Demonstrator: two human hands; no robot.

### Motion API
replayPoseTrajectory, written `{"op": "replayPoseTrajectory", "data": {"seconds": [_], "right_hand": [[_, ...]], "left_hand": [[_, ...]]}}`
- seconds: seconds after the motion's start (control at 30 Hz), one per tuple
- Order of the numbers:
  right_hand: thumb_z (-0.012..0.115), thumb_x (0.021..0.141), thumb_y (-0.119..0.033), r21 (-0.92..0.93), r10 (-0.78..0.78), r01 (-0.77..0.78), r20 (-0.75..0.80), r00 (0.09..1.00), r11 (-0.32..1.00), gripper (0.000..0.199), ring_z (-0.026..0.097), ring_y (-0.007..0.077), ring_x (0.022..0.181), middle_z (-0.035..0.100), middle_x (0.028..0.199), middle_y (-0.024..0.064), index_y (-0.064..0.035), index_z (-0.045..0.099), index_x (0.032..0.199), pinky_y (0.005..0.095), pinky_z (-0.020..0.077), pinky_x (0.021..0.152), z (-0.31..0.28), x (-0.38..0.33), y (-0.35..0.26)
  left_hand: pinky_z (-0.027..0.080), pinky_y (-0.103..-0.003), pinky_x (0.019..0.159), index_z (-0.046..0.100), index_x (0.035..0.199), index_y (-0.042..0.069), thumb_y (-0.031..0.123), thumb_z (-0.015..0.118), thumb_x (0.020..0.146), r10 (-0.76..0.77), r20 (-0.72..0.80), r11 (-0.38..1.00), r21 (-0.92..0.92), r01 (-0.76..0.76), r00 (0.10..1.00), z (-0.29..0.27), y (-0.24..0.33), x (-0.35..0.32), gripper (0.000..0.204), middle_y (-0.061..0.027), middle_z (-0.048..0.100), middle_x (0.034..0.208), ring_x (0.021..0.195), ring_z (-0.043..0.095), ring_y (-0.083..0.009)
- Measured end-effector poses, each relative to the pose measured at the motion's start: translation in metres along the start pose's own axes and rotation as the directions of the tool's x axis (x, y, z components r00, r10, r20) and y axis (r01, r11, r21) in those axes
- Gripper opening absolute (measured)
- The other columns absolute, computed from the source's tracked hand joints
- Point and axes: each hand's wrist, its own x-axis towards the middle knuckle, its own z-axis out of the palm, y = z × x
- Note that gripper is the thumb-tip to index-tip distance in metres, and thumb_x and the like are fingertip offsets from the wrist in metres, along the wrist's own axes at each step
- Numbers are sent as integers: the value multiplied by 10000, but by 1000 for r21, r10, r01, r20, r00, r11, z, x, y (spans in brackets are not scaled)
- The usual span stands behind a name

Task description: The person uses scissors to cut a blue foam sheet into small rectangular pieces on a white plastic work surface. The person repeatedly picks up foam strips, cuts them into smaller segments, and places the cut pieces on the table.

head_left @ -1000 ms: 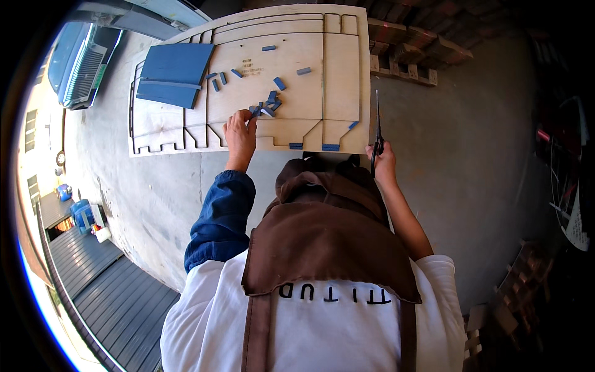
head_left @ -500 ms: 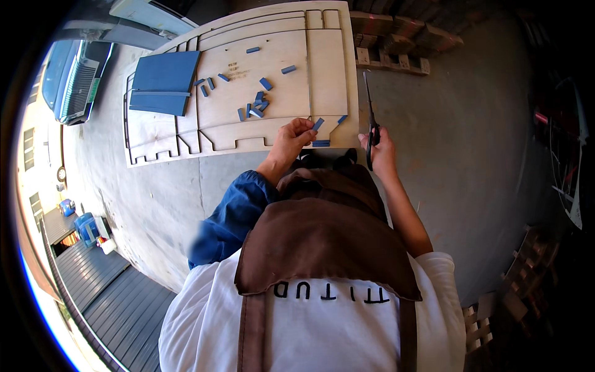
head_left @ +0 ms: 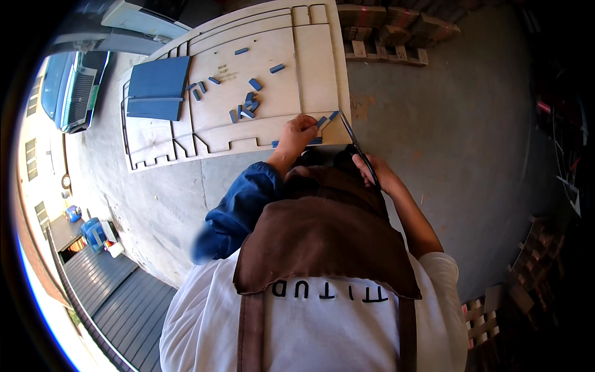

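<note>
Left hand [head_left: 295, 137] over the near right part of the board [head_left: 266, 53], thumb and fingertips pinched together on a small blue piece [head_left: 321, 122]; the piece slants up and to the right from the fingertips, and whether it touches the wood cannot be told. Right hand [head_left: 380, 173] lies just off the board's near right corner, fingers closed about the handles of black scissors [head_left: 351, 133]; blades point away from the body, tip just beside a slanted blue strip [head_left: 334, 115] near the right edge; blade gap too thin to judge. Board is pale plywood, inlaid with dark lines [head_left: 295, 62], straight and stepped. Further blue strips lie along the near edge, one short [head_left: 276, 143] to the left of the pinching hand, others [head_left: 315, 141] to its right. Loose pieces: a cluster [head_left: 249, 106] near mid-board, more scattered beyond it and to its left. Blue sheet [head_left: 158, 87] flat on the far left part, a narrow band across it. Person wears a brown apron [head_left: 325, 248] over a white shirt [head_left: 204, 310], with a blue sleeve [head_left: 238, 208] on the left forearm. Beyond the board on the right: wooden pallet [head_left: 387, 56] bearing cardboard stacks [head_left: 396, 31]; at far left, a car [head_left: 80, 90]
</note>
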Motion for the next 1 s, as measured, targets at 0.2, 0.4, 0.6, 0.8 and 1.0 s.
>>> {"op": "replayPoseTrajectory", "data": {"seconds": [0.2, 0.4, 0.6, 0.8, 1.0], "right_hand": [[450, 860, -680, -189, -165, 190, 138, 977, 963, 743, 592, 368, 830, 616, 800, 216, 53, 568, 860, 420, 444, 746, 10, 2, -22], [479, 863, -647, -234, -207, 228, 110, 972, 945, 698, 600, 390, 873, 625, 865, 241, 44, 585, 854, 414, 450, 764, 16, 7, -37], [489, 872, -616, -285, -159, 194, 143, 977, 939, 658, 603, 386, 865, 619, 857, 242, 35, 583, 854, 422, 448, 746, 21, 10, -56], [510, 867, -606, -284, -294, 309, 96, 951, 908, 648, 606, 378, 786, 612, 795, 234, 35, 595, 836, 420, 449, 699, 34, 27, -46], [544, 868, -580, -294, -403, 398, 48, 914, 869, 620, 612, 362, 707, 601, 730, 231, 34, 610, 819, 420, 446, 632, 45, 31, -66]], "left_hand": [[489, -231, 692, 554, 1023, -7, 29, 615, 863, -143, 39, 937, -317, 148, 989, 5, 16, -6, 175, -77, 648, 897, 771, 606, -130], [475, -232, 692, 573, 966, 54, 55, 634, 867, -130, 105, 913, -376, 160, 986, -11, 12, -5, 117, -28, 636, 861, 772, 603, -114], [470, -228, 693, 574, 942, 60, 59, 638, 863, -135, 92, 908, -386, 161, 986, -19, 11, -9, 102, -19, 629, 838, 770, 600, -108], [461, -220, 678, 579, 917, 64, 70, 649, 857, -135, 63, 933, -328, 148, 989, -28, 11, -10, 93, -14, 628, 808, 761, 596, -99], [461, -219, 656, 573, 925, 59, 76, 644, 859, -155, 26, 950, -269, 156, 988, -47, 7, -9, 99, -21, 633, 814, 753, 593, -99]]}}
